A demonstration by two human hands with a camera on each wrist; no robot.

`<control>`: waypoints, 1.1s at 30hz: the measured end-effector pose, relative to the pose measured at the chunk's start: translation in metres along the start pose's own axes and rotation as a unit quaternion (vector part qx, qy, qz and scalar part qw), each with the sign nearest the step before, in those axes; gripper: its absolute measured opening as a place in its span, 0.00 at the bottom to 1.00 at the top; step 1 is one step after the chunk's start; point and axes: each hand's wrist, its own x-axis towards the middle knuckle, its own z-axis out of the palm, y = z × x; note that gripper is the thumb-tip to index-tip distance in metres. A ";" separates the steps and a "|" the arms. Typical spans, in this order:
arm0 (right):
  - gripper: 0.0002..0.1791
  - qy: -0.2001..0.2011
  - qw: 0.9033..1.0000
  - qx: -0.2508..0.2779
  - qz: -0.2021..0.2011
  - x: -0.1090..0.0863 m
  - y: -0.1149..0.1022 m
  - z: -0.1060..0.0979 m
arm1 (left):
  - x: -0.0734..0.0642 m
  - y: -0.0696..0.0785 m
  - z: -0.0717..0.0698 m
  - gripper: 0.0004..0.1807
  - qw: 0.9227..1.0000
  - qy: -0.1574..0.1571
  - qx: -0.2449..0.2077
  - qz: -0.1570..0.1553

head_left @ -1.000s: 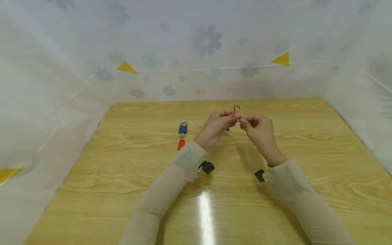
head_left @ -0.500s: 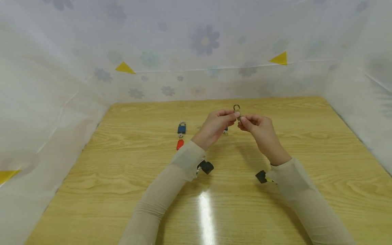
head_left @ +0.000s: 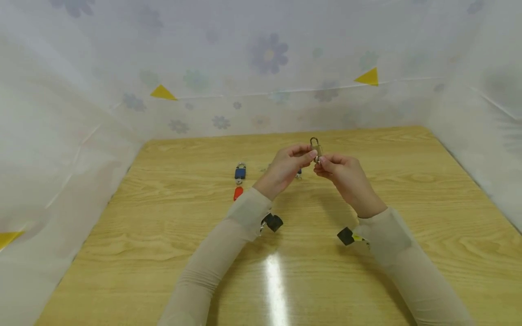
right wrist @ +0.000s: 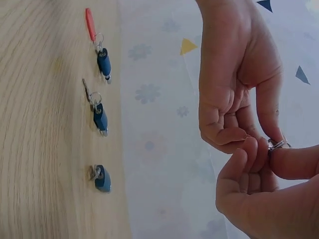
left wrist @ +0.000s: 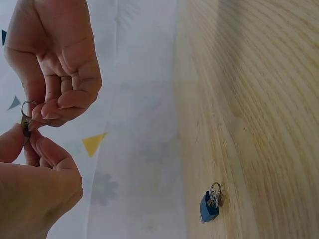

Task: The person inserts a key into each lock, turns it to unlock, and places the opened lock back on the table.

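Note:
In the head view my left hand (head_left: 287, 170) pinches the body of a small brass padlock (head_left: 317, 148) between thumb and fingers. The shackle points up, raised above the table. My right hand (head_left: 344, 179) pinches the small metal key at the padlock's lower end. A key ring (left wrist: 28, 107) shows beside the right fingertips in the left wrist view. Both hands meet at the padlock, and their fingertips hide most of the key. In the right wrist view, my left hand (right wrist: 237, 64) comes from the top and my right hand (right wrist: 274, 204) from below.
A blue padlock (head_left: 240, 174) with a red key tag (head_left: 238, 194) lies on the wooden table (head_left: 183, 226). Two more blue padlocks with keys, a middle padlock (right wrist: 100, 118) and a lower padlock (right wrist: 103, 178), lie in a row with it. Floral sheeting (head_left: 220, 104) surrounds the table.
The brass padlock has turned between the fingers: its shackle looked like an open hook and now shows as a narrow loop, with the brass body in view. Both hands shift only slightly.

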 end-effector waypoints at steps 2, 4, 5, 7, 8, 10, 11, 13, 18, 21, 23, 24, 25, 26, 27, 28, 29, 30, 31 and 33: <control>0.07 -0.014 0.999 0.046 0.023 -0.001 -0.001 -0.001 | 0.000 -0.001 0.000 0.13 1.000 -0.004 -0.002 -0.002; 0.09 -0.029 0.995 0.087 0.042 -0.001 -0.002 -0.003 | 0.000 -0.002 -0.001 0.12 1.000 -0.011 -0.006 -0.002; 0.10 -0.036 0.993 0.103 0.051 -0.002 -0.002 -0.004 | 0.000 -0.002 -0.001 0.12 1.000 -0.014 -0.007 -0.002; 0.11 -0.049 0.989 0.125 0.065 -0.002 -0.003 -0.006 | 0.001 -0.003 -0.001 0.11 1.000 -0.020 -0.009 -0.002; 0.11 -0.053 0.987 0.132 0.070 -0.002 -0.003 -0.007 | 0.001 -0.003 -0.001 0.11 1.000 -0.022 -0.010 -0.003; 0.10 -0.057 0.986 0.139 0.077 -0.002 -0.003 -0.008 | 0.001 -0.003 -0.001 0.11 1.000 -0.025 -0.011 -0.006; 0.10 -0.057 0.986 0.136 0.078 -0.002 -0.003 -0.009 | 0.002 -0.003 -0.001 0.12 1.000 -0.025 -0.011 -0.007; 0.10 -0.054 0.988 0.125 0.073 -0.002 -0.001 -0.009 | 0.002 -0.003 0.000 0.13 1.000 -0.023 -0.008 -0.010; 0.08 -0.024 0.997 0.065 0.043 -0.001 0.003 -0.007 | 0.003 -0.005 0.000 0.16 1.000 -0.007 0.004 -0.004; 0.12 -0.003 0.999 0.011 0.030 -0.001 0.005 -0.005 | 0.002 -0.006 0.001 0.15 1.000 0.000 0.004 0.002; 0.18 0.004 1.000 -0.023 0.019 -0.001 0.006 -0.005 | 0.002 -0.006 0.000 0.15 1.000 0.000 0.002 0.000; 0.21 0.005 0.999 -0.042 0.011 -0.001 0.007 -0.005 | 0.002 -0.007 0.000 0.15 1.000 0.001 -0.001 0.000; 0.23 0.007 0.998 -0.067 0.000 -0.001 0.008 -0.005 | 0.002 -0.007 -0.001 0.15 1.000 0.001 -0.003 -0.001; 0.24 0.010 0.995 -0.095 -0.011 -0.001 0.009 -0.006 | 0.002 -0.007 -0.001 0.16 1.000 0.002 -0.005 -0.002; 0.24 0.014 0.991 -0.131 -0.026 0.000 0.010 -0.007 | 0.002 -0.008 -0.001 0.16 1.000 0.003 -0.005 -0.003; 0.24 0.018 0.985 -0.169 -0.041 0.000 0.010 -0.008 | 0.002 -0.008 -0.002 0.17 1.000 0.005 -0.006 -0.005; 0.24 0.024 0.977 -0.205 -0.053 0.000 0.011 -0.009 | 0.002 -0.008 -0.002 0.17 1.000 0.008 -0.007 -0.006; 0.25 0.028 0.970 -0.235 -0.064 0.001 0.011 -0.010 | 0.002 -0.009 -0.002 0.17 1.000 0.011 -0.008 -0.008; 0.25 0.032 0.963 -0.259 -0.069 0.001 0.010 -0.011 | 0.002 -0.009 -0.003 0.17 1.000 0.014 -0.007 -0.011; 0.26 0.031 0.957 -0.277 -0.074 0.003 0.008 -0.014 | 0.003 -0.009 -0.003 0.17 1.000 0.019 -0.007 -0.015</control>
